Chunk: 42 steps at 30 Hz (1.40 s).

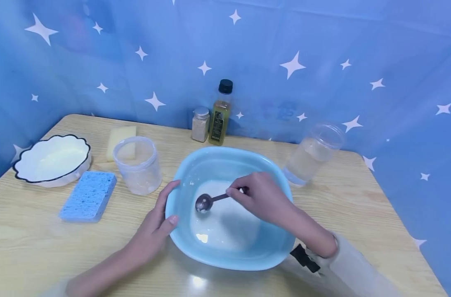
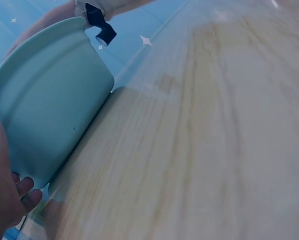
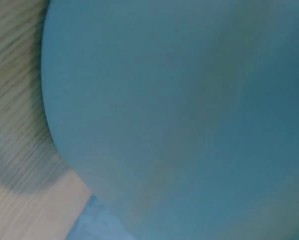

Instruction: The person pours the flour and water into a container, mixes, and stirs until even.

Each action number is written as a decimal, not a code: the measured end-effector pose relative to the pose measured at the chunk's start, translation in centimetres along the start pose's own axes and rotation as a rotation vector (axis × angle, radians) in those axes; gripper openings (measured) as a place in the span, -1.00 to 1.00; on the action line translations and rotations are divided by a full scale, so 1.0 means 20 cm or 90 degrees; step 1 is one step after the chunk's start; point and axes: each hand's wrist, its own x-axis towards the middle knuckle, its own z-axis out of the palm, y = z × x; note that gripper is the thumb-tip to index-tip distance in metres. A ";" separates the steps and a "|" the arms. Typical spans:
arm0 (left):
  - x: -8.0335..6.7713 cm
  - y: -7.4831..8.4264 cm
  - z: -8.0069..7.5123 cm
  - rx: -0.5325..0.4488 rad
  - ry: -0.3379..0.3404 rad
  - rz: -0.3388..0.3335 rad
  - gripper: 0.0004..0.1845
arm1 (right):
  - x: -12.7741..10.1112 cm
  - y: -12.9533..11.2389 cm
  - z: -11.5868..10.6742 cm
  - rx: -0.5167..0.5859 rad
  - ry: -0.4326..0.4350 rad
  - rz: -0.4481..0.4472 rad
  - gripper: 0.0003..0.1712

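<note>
A light-blue plastic basin [image 1: 229,262] stands on the table, its floor covered by something white, whether liquid or powder I cannot tell. My left hand [image 1: 156,227] holds the basin's left side, thumb and a fingertip at the rim; in the left wrist view its other fingers [image 2: 25,186] touch the outer wall. Over the basin, my right hand [image 1: 260,198] pinches the handle of a dark metal spoon [image 1: 204,203], whose round bowl points left, low over the white contents. The right wrist view shows only the basin's blurred outer wall [image 3: 139,100].
Left of the basin are a clear plastic jar [image 1: 141,177], a blue sponge [image 1: 88,198], a pale yellow block [image 1: 117,135] and a scalloped white dish [image 1: 52,161]. Behind stand a shaker jar [image 1: 200,126] and an oil bottle [image 1: 219,121]. A clear jar of water [image 1: 308,159] stands right.
</note>
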 end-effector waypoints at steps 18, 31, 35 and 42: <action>-0.03 0.02 -0.05 0.010 0.010 -0.017 -0.32 | -0.02 0.04 -0.04 -0.119 -0.046 0.020 -0.85; -0.03 -0.01 -0.03 -0.003 0.006 0.004 -0.31 | -0.14 0.13 -0.21 -0.193 -0.047 0.082 -0.79; -0.03 -0.02 -0.01 -0.006 -0.008 -0.009 -0.32 | -0.18 0.12 -0.22 -0.207 -0.039 0.095 -0.79; -0.02 -0.01 0.00 -0.009 0.005 -0.033 -0.32 | -0.07 0.07 -0.18 -0.089 -0.019 0.058 -0.82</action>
